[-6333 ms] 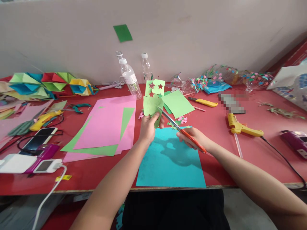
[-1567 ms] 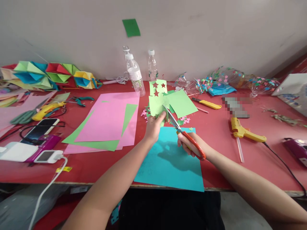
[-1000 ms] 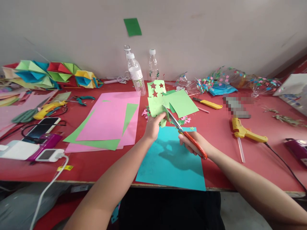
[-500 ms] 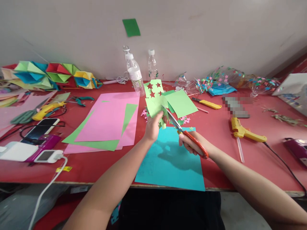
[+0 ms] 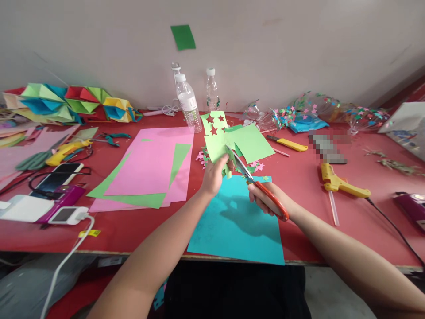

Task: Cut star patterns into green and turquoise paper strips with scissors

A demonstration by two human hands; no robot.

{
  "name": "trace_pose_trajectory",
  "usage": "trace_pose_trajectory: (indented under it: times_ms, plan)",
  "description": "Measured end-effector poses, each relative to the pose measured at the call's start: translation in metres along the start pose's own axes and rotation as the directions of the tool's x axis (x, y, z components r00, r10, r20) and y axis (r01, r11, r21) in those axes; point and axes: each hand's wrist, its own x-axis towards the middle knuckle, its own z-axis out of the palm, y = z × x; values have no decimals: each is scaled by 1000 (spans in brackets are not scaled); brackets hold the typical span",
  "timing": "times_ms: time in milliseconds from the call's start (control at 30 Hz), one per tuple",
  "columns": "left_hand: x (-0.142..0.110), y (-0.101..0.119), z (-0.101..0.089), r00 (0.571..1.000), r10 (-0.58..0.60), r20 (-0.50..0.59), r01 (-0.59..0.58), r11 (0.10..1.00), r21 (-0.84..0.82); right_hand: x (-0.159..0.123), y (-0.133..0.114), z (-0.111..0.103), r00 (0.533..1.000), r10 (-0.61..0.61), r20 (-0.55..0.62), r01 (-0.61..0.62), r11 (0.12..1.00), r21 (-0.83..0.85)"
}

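Observation:
My left hand (image 5: 214,176) pinches a light green paper (image 5: 215,148) that has several star-shaped holes near its top. In my right hand (image 5: 264,197) is a pair of scissors (image 5: 270,197) with red handles. The scissor blades point up and left and meet the green paper just beside my left fingers. Below both hands lies a blue sheet of paper (image 5: 232,235), with their shadow on it. Small pink and green paper stars (image 5: 257,167) lie on the table behind the scissors. Light green square sheets (image 5: 255,144) rest just right of the held paper.
Pink sheets (image 5: 136,164) with green paper lie to the left. Plastic bottles (image 5: 189,104) stand by the wall. A yellow cutter knife (image 5: 292,144) and a yellow glue gun (image 5: 345,184) with a cord lie right. Phones (image 5: 56,179), cables and pliers (image 5: 113,138) are left.
Both hands, the paper and the scissors hold nearly the same pose. The whole view has shifted very slightly; no clear movement of the blades shows.

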Motion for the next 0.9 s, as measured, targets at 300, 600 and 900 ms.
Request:
trace_pose_trajectory:
  times_ms: [300, 600, 900]
  plan:
    - [0, 3, -1, 1000, -11, 9, 11, 1000, 24, -2, -5, 2, 999, 33, -42, -33, 999, 1]
    - [0, 7, -1, 1000, 18, 21, -19, 999, 47, -2, -7, 1, 997, 48, -63, -48, 999, 0]
    - [5, 1, -6, 998, 20, 62, -18, 999, -32, 1, -2, -6, 999, 14, -46, -15, 1000, -7]
